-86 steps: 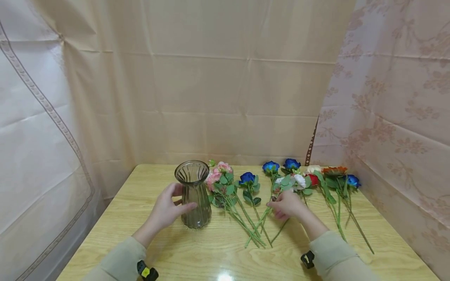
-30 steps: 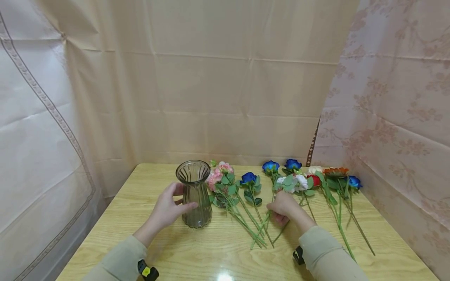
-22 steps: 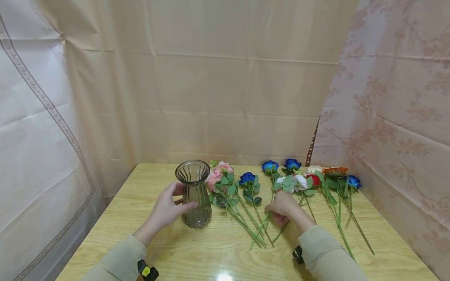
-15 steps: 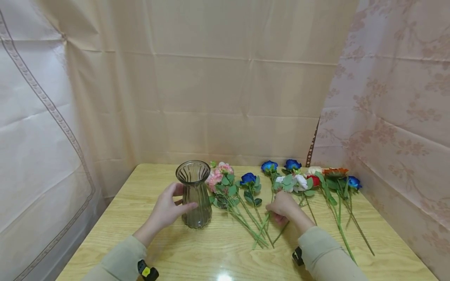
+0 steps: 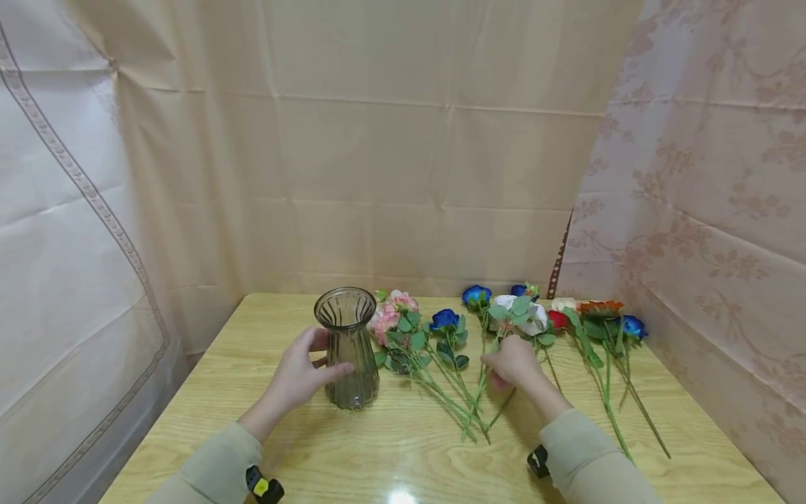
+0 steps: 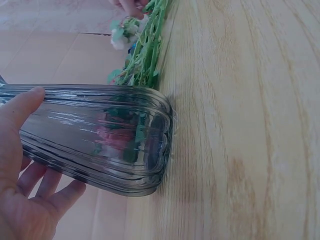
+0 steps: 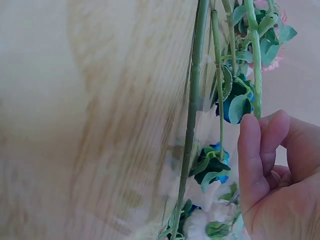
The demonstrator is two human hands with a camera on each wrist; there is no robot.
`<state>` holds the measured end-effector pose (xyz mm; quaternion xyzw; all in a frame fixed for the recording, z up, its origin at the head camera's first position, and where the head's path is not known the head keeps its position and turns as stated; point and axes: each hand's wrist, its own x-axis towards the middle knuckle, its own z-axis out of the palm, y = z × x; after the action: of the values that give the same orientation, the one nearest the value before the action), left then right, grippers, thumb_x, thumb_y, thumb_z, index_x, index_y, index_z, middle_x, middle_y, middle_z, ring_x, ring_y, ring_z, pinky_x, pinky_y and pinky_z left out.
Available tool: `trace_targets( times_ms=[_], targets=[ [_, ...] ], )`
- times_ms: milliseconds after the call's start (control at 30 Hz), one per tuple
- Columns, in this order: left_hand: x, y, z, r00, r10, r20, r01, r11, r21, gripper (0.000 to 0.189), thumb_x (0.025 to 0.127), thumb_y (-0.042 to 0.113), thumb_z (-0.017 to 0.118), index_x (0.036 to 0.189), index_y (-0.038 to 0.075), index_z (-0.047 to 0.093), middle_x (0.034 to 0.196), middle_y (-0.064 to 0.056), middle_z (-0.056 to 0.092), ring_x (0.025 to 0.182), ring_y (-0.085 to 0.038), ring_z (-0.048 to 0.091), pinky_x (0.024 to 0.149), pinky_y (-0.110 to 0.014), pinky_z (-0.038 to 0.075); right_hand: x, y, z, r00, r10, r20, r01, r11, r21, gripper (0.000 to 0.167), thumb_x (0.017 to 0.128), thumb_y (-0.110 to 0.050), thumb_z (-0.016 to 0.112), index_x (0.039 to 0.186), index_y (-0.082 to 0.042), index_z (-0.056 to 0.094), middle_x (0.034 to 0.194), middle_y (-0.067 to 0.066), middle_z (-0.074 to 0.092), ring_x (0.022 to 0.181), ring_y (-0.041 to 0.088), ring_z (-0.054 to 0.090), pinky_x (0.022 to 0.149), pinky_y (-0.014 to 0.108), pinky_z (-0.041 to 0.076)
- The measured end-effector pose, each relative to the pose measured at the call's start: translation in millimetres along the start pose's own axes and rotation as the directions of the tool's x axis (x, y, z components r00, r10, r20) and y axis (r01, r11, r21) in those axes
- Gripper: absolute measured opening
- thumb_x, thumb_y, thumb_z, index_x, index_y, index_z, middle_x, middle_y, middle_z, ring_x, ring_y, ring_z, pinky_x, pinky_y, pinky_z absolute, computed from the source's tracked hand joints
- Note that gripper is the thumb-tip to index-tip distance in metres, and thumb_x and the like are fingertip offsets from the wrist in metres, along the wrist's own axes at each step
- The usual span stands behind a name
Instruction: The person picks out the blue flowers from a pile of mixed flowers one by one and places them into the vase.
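Observation:
My left hand holds a smoky, ribbed glass vase that stands upright on the table, thumb on the near side and fingers behind. In the left wrist view the vase fills the middle, with pink blooms showing through its glass. My right hand pinches the green stem of a white artificial flower, its blooms just beyond the fingers. The right wrist view shows that stem running into the curled fingertips. Left of this hand lie a blue rose and pink flowers, their stems crossing toward me.
Two more blue roses lie at the table's back edge. Farther right are a red flower, an orange flower and another blue rose. Curtains hang behind the wooden table and on both sides.
My right hand has shifted slightly back and up, and the white flower has come up with it, now covering part of a blue rose. The left hand and the vase stay put.

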<state>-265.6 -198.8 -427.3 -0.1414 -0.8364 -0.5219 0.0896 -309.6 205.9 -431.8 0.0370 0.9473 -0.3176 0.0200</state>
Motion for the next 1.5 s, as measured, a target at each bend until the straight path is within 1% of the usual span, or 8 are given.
trace_targets(
  times_ms=[167,433,600,733,867,1033,1233,1500],
  targets=[
    [0.1,-0.5,-0.3,1.000,-0.001,-0.004,0.001,1.000,0.005,0.067,0.078,0.035,0.091,0.129,0.010,0.056,0.121,-0.008,0.062,0.112,-0.028,0.060,0.094,-0.049,0.055,-2.7,-1.0,-3.7,0.996,-0.060,-0.065,0.059,0.998,-0.023,0.038,0.093,-0.023,0.067,0.058,-0.009,0.067,0.048,0.000,0.061,0.046,0.018,0.064,0.074,0.045,0.059],
    [0.4,-0.9,-0.2,1.000,0.001,-0.003,-0.001,1.000,0.003,0.067,0.078,0.034,0.091,0.129,0.009,0.056,0.121,-0.009,0.062,0.112,-0.029,0.060,0.094,-0.049,0.055,-2.9,-3.4,-12.5,0.987,-0.093,-0.132,0.095,0.996,0.004,0.047,0.097,-0.024,0.066,0.054,-0.007,0.061,0.050,0.004,0.063,0.049,0.021,0.067,0.063,0.041,0.059],
    [0.6,-1.3,0.1,1.000,0.003,-0.004,-0.003,1.000,0.003,0.066,0.078,0.034,0.091,0.129,0.010,0.056,0.121,-0.008,0.062,0.112,-0.029,0.060,0.094,-0.050,0.056,-1.8,-4.1,-22.5,0.984,-0.099,-0.150,0.103,0.994,0.021,0.046,0.098,-0.023,0.064,0.055,-0.008,0.058,0.051,0.003,0.064,0.053,0.022,0.069,0.079,0.050,0.059],
    [0.2,-0.8,0.1,1.000,0.007,-0.004,-0.007,1.000,0.003,0.065,0.079,0.034,0.091,0.129,0.010,0.056,0.121,-0.008,0.062,0.112,-0.028,0.060,0.094,-0.050,0.056,-1.6,-4.2,-32.8,0.985,-0.100,-0.142,0.106,0.994,0.034,0.044,0.100,-0.023,0.063,0.058,-0.009,0.062,0.053,0.001,0.064,0.056,0.024,0.070,0.080,0.050,0.058],
    [-0.3,0.3,0.0,1.000,0.006,-0.004,-0.006,1.000,0.005,0.065,0.079,0.033,0.091,0.129,0.010,0.056,0.121,-0.008,0.062,0.112,-0.028,0.060,0.094,-0.050,0.056,-2.1,-4.9,-43.2,0.988,-0.096,-0.120,0.103,0.993,0.056,0.042,0.100,-0.023,0.061,0.061,-0.009,0.065,0.055,0.001,0.065,0.059,0.025,0.071,0.063,0.038,0.056],
    [-0.5,0.6,-0.4,1.000,0.001,-0.006,-0.001,1.000,0.003,0.065,0.079,0.033,0.091,0.129,0.010,0.056,0.121,-0.008,0.062,0.113,-0.029,0.060,0.094,-0.050,0.055,-3.3,-6.8,-53.1,0.991,-0.099,-0.091,0.106,0.991,0.081,0.036,0.100,-0.025,0.062,0.068,-0.008,0.068,0.059,0.002,0.067,0.062,0.027,0.072,0.047,0.030,0.042],
    [-0.6,-0.9,-0.1,1.000,-0.007,-0.006,0.007,1.000,0.003,0.067,0.078,0.034,0.091,0.129,0.009,0.055,0.122,-0.008,0.061,0.113,-0.029,0.060,0.095,-0.050,0.055,-5.3,-8.2,-57.2,0.988,-0.145,-0.043,0.149,0.981,0.122,0.028,0.101,-0.023,0.064,0.079,-0.006,0.068,0.064,0.004,0.068,0.061,0.021,0.071,0.052,0.031,0.052],
    [-0.4,-1.2,0.0,1.000,-0.001,-0.009,0.001,1.000,-0.001,0.066,0.078,0.033,0.091,0.128,0.010,0.056,0.121,-0.008,0.061,0.113,-0.029,0.060,0.095,-0.050,0.055,-8.4,-17.5,-59.6,0.965,-0.260,-0.027,0.261,0.965,0.041,0.027,0.101,-0.022,0.064,0.077,-0.008,0.067,0.061,0.000,0.066,0.061,0.023,0.071,0.059,0.033,0.056]
  ],
)
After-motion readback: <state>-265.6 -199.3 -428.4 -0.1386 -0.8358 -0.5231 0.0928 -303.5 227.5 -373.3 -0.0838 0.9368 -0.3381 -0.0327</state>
